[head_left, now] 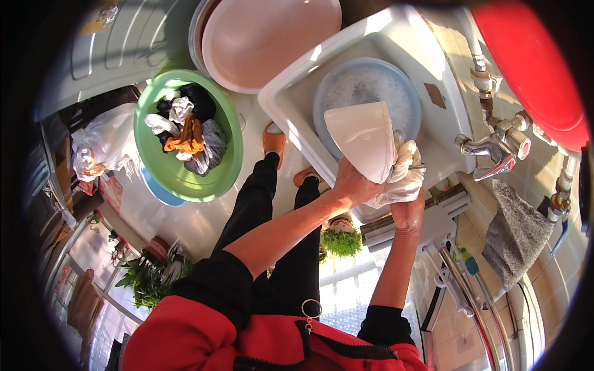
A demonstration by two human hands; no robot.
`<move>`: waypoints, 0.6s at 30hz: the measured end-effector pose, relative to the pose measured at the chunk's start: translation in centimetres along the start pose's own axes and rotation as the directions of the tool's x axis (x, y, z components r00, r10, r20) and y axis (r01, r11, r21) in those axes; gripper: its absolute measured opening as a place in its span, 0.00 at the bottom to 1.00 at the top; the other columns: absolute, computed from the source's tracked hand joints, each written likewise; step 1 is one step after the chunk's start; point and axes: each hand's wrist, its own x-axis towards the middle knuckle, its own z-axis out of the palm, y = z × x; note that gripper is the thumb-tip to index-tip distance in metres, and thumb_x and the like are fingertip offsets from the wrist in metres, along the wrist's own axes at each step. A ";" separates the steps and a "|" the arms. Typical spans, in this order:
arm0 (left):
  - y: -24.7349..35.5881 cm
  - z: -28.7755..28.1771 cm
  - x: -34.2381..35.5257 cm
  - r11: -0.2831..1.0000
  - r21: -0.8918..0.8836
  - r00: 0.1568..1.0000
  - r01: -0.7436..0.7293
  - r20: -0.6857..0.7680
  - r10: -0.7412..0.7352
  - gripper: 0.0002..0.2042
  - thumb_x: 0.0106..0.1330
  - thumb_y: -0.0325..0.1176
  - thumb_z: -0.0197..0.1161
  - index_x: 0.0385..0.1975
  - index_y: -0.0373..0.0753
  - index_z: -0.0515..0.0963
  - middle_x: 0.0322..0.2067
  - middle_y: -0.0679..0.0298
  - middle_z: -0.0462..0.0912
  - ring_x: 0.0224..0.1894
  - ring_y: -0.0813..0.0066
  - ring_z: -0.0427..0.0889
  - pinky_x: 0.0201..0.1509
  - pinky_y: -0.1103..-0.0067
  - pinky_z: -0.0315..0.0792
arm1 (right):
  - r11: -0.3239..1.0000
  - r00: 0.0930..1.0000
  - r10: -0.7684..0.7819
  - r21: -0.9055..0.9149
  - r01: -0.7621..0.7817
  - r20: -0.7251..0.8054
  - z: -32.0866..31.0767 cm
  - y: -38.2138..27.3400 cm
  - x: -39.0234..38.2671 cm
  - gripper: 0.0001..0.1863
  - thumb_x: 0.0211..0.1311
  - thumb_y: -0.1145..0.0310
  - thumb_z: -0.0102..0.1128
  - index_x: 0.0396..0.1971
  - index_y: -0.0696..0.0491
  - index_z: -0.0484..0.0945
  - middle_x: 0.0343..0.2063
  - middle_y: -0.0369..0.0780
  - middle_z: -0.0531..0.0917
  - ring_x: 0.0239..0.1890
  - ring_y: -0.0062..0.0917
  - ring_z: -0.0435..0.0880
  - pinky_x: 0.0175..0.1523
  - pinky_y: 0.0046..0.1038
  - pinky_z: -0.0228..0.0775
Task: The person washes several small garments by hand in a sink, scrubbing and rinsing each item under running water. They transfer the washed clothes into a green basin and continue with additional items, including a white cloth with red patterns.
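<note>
Over the sink, both hands hold a wet-looking white cap (pixel 360 133), its broad stiff part pointing away from me. My left hand (pixel 356 185) is closed on its near edge. My right hand (pixel 408 210) is closed around the bunched soft cloth on the right side, where a small metal piece shows, perhaps a buckle. The fingers of both hands are partly hidden by the cloth. Just beyond and partly covered by the cap is a pale blue basin (pixel 322 99) of cloudy, sudsy water (pixel 371 80). It stands inside the white sink (pixel 442 105).
A green tub (pixel 232 167) with several dark, white and orange cloths stands at left. Pink basins (pixel 272 43) lean at the far side. Right of the sink are a metal tap (pixel 498 145), a red basin (pixel 538 68) and a grey cloth (pixel 516 235). Potted plants (pixel 342 241) stand below.
</note>
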 end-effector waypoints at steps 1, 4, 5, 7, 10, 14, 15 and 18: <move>-0.1 0.0 -0.1 0.999 -0.049 1.000 0.014 0.019 -0.013 0.21 0.51 0.32 0.67 0.47 0.40 0.76 0.42 0.58 0.79 0.46 0.55 0.78 0.50 0.63 0.71 | 0.994 0.973 -0.060 0.099 0.039 0.224 -0.8 -0.3 -1.0 0.37 0.62 0.58 0.63 0.66 0.55 0.59 0.64 0.45 0.67 0.64 0.34 0.68 0.68 0.37 0.60; -0.1 0.5 -0.6 0.978 -0.173 0.992 -0.121 -0.049 0.114 0.21 0.51 0.32 0.68 0.47 0.40 0.76 0.44 0.56 0.78 0.47 0.56 0.77 0.52 0.64 0.71 | 0.940 0.983 -0.097 0.340 0.039 0.156 -3.2 -0.5 -1.2 0.36 0.67 0.52 0.55 0.67 0.57 0.57 0.63 0.44 0.69 0.62 0.35 0.71 0.66 0.36 0.64; 0.0 0.8 -0.5 0.949 -0.305 0.996 -0.084 -0.022 0.081 0.21 0.51 0.32 0.68 0.47 0.40 0.76 0.44 0.56 0.78 0.46 0.56 0.77 0.52 0.64 0.71 | 0.953 0.983 -0.081 0.301 0.028 0.164 -3.9 -0.1 -0.5 0.35 0.68 0.52 0.54 0.67 0.56 0.58 0.63 0.44 0.68 0.62 0.34 0.70 0.67 0.36 0.63; 0.1 1.1 -0.2 0.959 -0.240 0.980 -0.153 0.087 0.178 0.20 0.52 0.34 0.67 0.47 0.41 0.77 0.40 0.59 0.78 0.47 0.56 0.75 0.48 0.67 0.71 | 0.954 0.997 0.013 0.298 -0.035 0.073 -4.9 0.9 2.0 0.33 0.69 0.51 0.52 0.67 0.53 0.59 0.64 0.42 0.68 0.64 0.33 0.68 0.69 0.36 0.60; 0.9 1.5 0.2 0.849 0.155 0.847 -0.505 0.276 0.453 0.11 0.51 0.32 0.64 0.35 0.40 0.81 0.32 0.59 0.77 0.46 0.55 0.74 0.42 0.67 0.70 | 0.624 0.921 -0.382 -0.712 0.321 0.080 -5.7 2.1 4.1 0.26 0.73 0.51 0.45 0.63 0.53 0.65 0.55 0.40 0.77 0.54 0.30 0.78 0.59 0.33 0.73; 2.2 2.3 0.5 0.920 -0.239 0.928 -0.310 0.132 0.347 0.16 0.54 0.33 0.64 0.42 0.36 0.77 0.41 0.53 0.79 0.48 0.53 0.76 0.53 0.66 0.70 | 0.947 0.976 -0.216 -0.251 0.202 -0.030 -5.9 1.7 3.4 0.26 0.72 0.52 0.46 0.61 0.52 0.66 0.54 0.40 0.77 0.54 0.30 0.78 0.59 0.33 0.73; 2.6 2.8 0.4 0.907 -0.251 0.916 -0.337 0.136 0.378 0.16 0.54 0.33 0.64 0.43 0.36 0.77 0.42 0.53 0.79 0.48 0.53 0.77 0.54 0.66 0.70 | 0.974 0.985 -0.168 -0.160 0.160 -0.036 -5.8 1.4 2.9 0.25 0.72 0.52 0.46 0.61 0.52 0.66 0.54 0.40 0.77 0.54 0.30 0.78 0.59 0.33 0.73; 1.9 4.2 1.2 0.739 0.043 0.714 -0.672 0.302 0.632 0.09 0.52 0.32 0.61 0.32 0.37 0.80 0.36 0.56 0.83 0.43 0.57 0.81 0.48 0.65 0.73 | 0.993 0.995 -0.093 -0.083 0.090 -0.034 -5.0 0.1 1.8 0.25 0.71 0.52 0.47 0.60 0.52 0.67 0.53 0.40 0.77 0.53 0.30 0.78 0.58 0.33 0.72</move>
